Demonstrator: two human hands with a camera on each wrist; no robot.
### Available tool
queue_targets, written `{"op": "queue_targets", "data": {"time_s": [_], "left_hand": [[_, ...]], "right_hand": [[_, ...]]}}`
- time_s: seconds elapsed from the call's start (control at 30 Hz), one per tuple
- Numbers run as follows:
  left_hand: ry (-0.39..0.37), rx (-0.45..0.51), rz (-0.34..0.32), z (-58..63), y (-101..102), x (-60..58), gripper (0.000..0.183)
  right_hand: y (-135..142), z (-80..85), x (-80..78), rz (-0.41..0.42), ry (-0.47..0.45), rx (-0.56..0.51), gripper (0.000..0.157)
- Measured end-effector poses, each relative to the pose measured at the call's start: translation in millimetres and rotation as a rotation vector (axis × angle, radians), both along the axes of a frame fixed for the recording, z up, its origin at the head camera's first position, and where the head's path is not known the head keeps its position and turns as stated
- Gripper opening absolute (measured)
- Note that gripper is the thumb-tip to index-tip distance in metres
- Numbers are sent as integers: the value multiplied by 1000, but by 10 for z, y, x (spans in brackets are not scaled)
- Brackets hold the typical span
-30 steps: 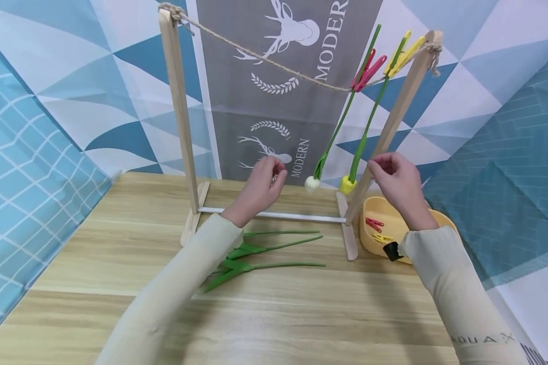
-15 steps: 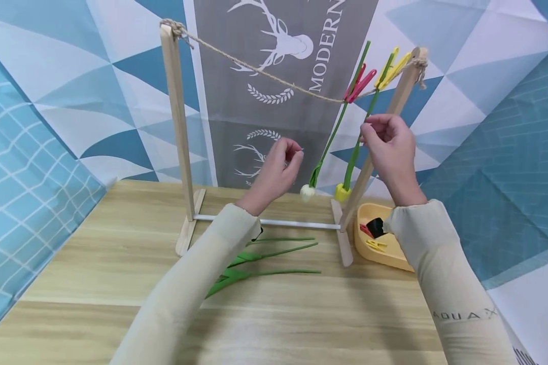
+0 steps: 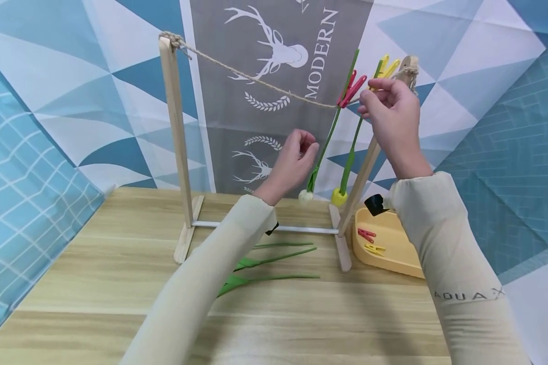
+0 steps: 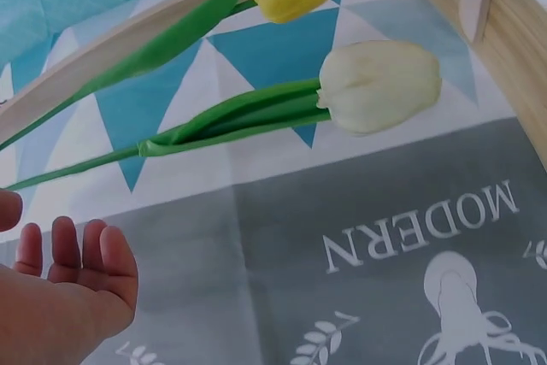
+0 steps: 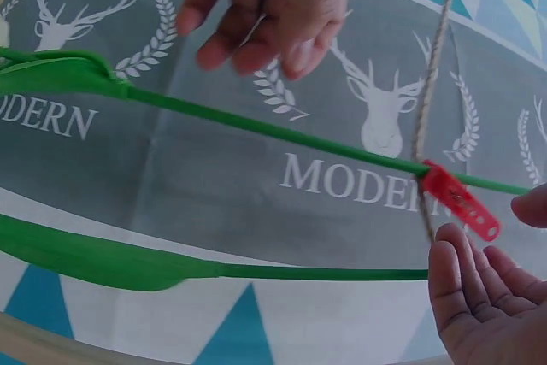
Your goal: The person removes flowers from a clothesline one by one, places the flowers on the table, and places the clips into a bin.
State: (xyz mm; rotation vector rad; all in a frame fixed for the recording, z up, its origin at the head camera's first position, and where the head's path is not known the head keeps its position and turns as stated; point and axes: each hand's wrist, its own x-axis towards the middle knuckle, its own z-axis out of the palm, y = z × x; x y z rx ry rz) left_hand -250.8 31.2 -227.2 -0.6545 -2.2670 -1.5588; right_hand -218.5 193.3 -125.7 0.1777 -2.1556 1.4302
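A white tulip (image 3: 306, 196) and a yellow tulip (image 3: 339, 197) hang heads down from a twine line (image 3: 255, 78). A red clothespin (image 3: 352, 90) clips the white one's stem; a yellow clothespin (image 3: 389, 67), partly behind my right hand (image 3: 396, 121), is at the other stem. That hand has its thumb apart from its loosely bent fingers, close to the red clothespin (image 5: 461, 201) in the right wrist view. It holds nothing visible. My left hand (image 3: 294, 162), fingers loosely bent and holding nothing, hovers left of the white tulip's stem (image 4: 111, 158).
Wooden posts (image 3: 175, 132) with a white crossbar (image 3: 301, 229) carry the twine. Several green flower stems (image 3: 283, 277) lie on the table (image 3: 96, 274), partly hidden by my left sleeve. A yellow tray (image 3: 392, 258) at right holds red and yellow clothespins (image 3: 374, 249).
My right hand has risen from beside the right post to the yellow clothespin. My left hand has moved up and right, towards the white tulip's stem. The view has tilted slightly upward.
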Motion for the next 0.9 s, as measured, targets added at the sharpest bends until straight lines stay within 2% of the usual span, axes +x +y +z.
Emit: {"op": "queue_targets", "data": {"time_s": [0.23, 0.37, 0.57, 0.73, 0.9], "left_hand": [[-9, 39, -32, 10, 106, -48, 23], [-15, 53, -46, 46, 164, -66, 24], [-37, 44, -40, 57, 214, -88, 26], [-30, 66, -46, 37, 240, -101, 25], [-14, 110, -79, 25, 255, -90, 19]], "right_hand": [[-38, 162, 43, 13, -71, 15, 43], [-47, 251, 48, 12, -135, 66, 45], [-59, 312, 21, 21, -182, 108, 44], [-46, 327, -3, 26, -183, 84, 39], [-15, 337, -9, 56, -154, 51, 24]]}}
